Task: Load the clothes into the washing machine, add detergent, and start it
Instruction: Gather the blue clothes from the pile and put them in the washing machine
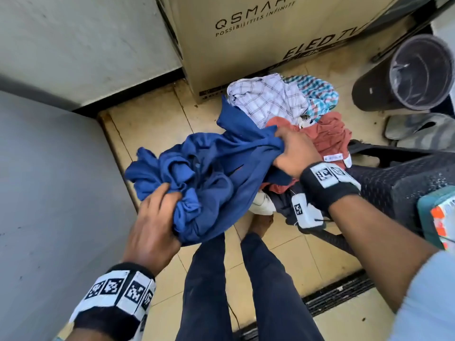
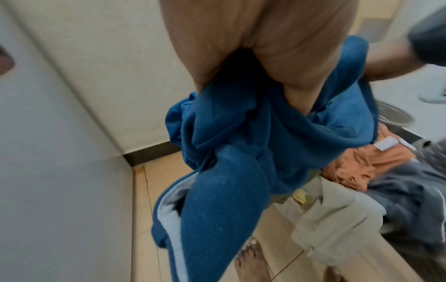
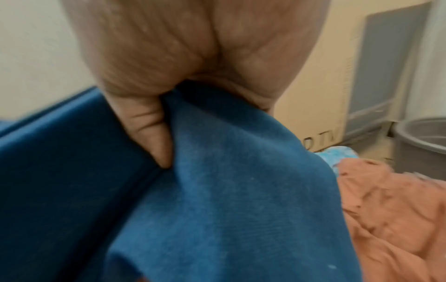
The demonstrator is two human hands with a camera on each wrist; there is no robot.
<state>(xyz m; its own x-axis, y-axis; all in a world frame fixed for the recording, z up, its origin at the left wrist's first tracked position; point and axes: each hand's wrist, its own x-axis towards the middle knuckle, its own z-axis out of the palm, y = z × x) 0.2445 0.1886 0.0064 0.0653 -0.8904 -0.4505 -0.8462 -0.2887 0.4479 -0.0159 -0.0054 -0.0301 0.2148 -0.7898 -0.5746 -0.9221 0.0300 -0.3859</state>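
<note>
left hand [image 1: 157, 212] clenches a bunched end of the blue garment [image 1: 209, 173] | right hand [image 1: 293, 150] grips its other end | garment hangs lifted between them, just beside the clothes pile [image 1: 290, 112] | pile on tiled floor [image 1: 157, 124], against the cardboard box [image 1: 258, 40] | dark bin [image 1: 403, 77] right of pile

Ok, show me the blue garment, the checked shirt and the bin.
blue garment [image 1: 221, 163], head view, its bunched middle between both hands.
checked shirt [image 1: 266, 99], head view, its crumpled top.
bin [image 1: 374, 94], head view, its dark outer wall.
</note>
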